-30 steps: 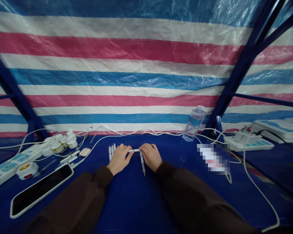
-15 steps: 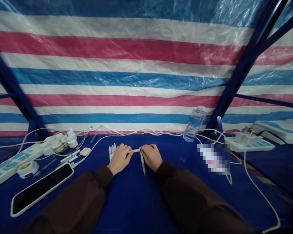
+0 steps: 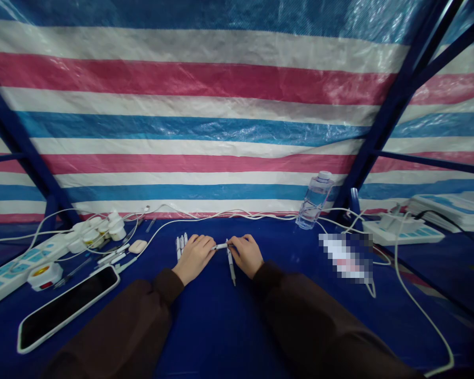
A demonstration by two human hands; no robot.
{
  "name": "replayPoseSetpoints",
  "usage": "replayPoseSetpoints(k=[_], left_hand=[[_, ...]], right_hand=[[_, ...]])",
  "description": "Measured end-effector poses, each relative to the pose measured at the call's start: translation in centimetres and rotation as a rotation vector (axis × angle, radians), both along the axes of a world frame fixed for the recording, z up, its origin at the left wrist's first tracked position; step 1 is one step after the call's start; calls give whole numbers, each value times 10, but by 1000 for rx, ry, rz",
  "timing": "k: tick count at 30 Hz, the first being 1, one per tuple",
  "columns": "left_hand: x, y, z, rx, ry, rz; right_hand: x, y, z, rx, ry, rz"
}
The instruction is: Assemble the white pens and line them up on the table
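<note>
Between my two hands a white pen (image 3: 221,246) lies crosswise, its ends covered by my fingers. My left hand (image 3: 197,255) is closed on its left end, my right hand (image 3: 245,253) on its right end. Just below it, a second pen (image 3: 231,267) with a grey grip rests on the table, its tip pointing toward me and its upper end beside my right fingertips. Several white pens (image 3: 180,244) lie side by side beyond my left hand, which partly hides them.
On the left are a phone (image 3: 69,308), a power strip (image 3: 29,258) with plugs, an earbud case (image 3: 138,246) and more pens (image 3: 112,255). A water bottle (image 3: 315,202) and another power strip (image 3: 405,231) stand right. Cables (image 3: 256,215) run along the back.
The crosswise pen tilts slightly more, its left end a little lower. My fingers have shifted a little on it; the second pen stays in place.
</note>
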State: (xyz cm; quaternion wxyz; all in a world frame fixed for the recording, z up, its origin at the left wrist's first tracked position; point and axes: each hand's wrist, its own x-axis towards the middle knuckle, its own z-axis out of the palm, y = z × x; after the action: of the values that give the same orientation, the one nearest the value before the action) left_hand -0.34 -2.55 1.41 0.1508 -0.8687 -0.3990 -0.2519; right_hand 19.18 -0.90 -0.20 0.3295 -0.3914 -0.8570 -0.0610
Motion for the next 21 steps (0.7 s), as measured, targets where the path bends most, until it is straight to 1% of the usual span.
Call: replayPoseSetpoints(k=[2,6,11,16,21], left_hand=[[0,0,0,24,1,31],[3,1,-1,10,54,90],[3,3,-4,0,35,158],[5,2,-4,4,34,184],[6,-1,-1,-13,33,198]], right_hand=[[0,0,1,8,-2,-26],[1,0,2,0,-17,-65],[-1,-3,5,-23,-39,-12],[-3,-5,8,1,-93,-20],[-1,-3,6,29,-48,-43]])
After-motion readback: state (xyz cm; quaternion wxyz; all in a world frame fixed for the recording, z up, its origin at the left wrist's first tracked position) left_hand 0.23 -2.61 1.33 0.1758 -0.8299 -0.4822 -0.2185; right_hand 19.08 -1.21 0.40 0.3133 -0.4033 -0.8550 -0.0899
